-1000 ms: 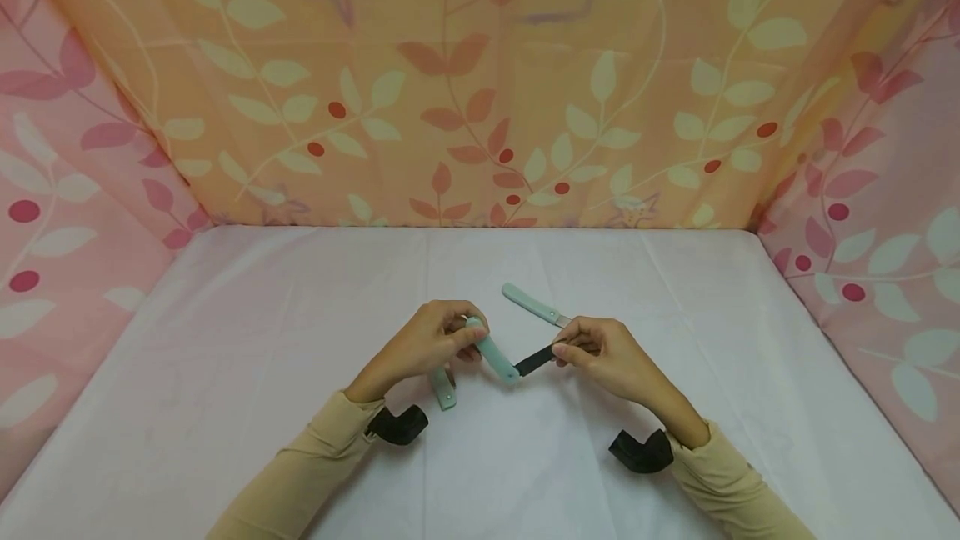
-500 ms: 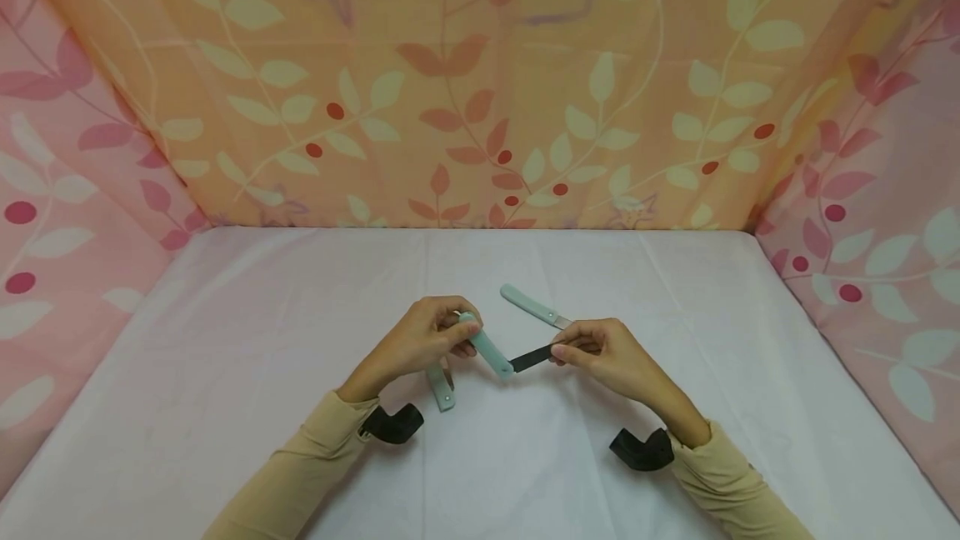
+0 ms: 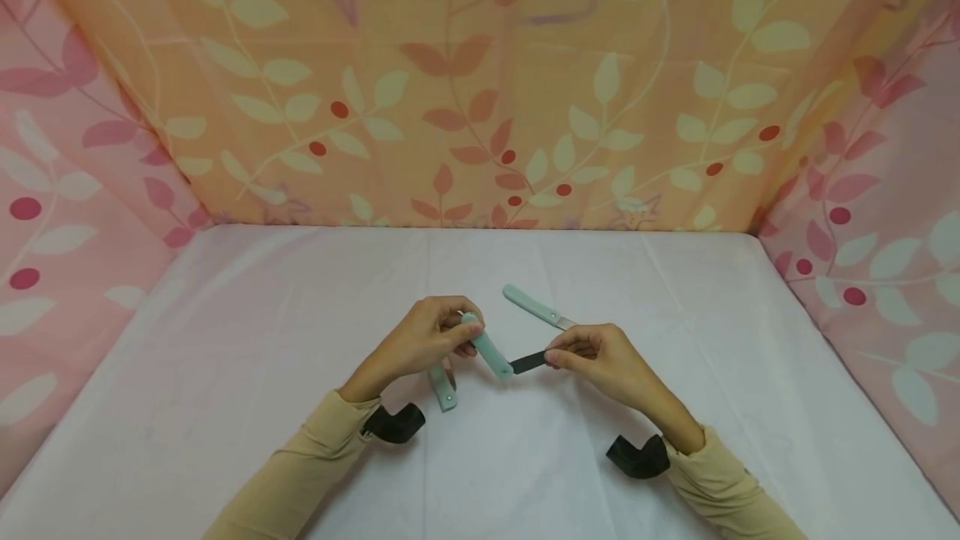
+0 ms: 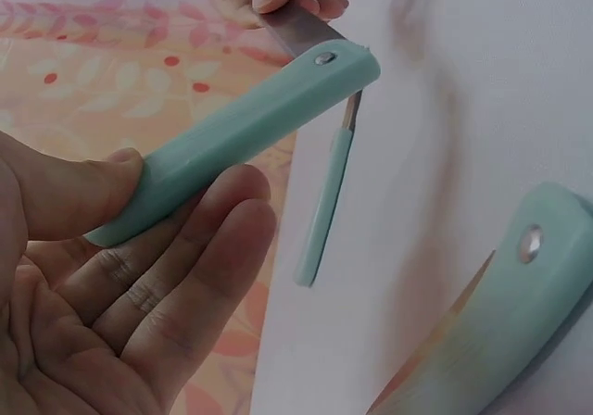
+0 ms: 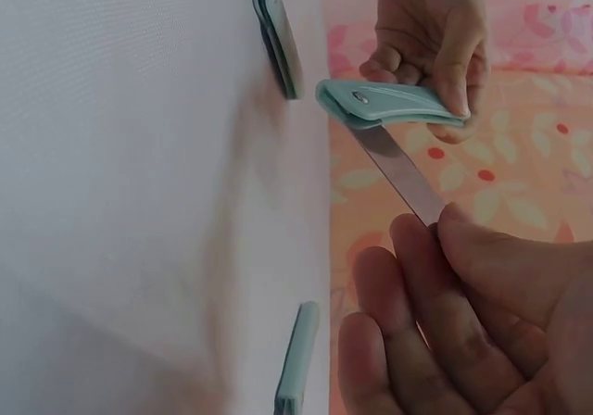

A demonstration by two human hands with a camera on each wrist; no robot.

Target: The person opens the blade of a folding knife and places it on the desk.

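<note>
A folding knife with a mint-green handle (image 3: 489, 350) and a flat blade (image 3: 528, 362) is held up between both hands, its blade swung out at an angle from the handle. My left hand (image 3: 435, 336) pinches the handle near its far end, thumb on top, as the left wrist view shows. The tip of the blade is pinched between thumb and fingers of my right hand (image 3: 600, 357). In the right wrist view the blade (image 5: 403, 169) runs from the riveted end of the handle (image 5: 394, 103) down to my right fingertips.
A second mint-green folding knife (image 3: 531, 306) lies opened behind my right hand, its blade partly hidden. A third, folded one (image 3: 443, 388) lies below my left hand. White cloth covers the table (image 3: 300, 273); patterned fabric walls (image 3: 480, 107) stand around it.
My right hand has shifted slightly left and down with the blade tip, and the blade lies flatter in view. My left hand moved slightly left with the handle.
</note>
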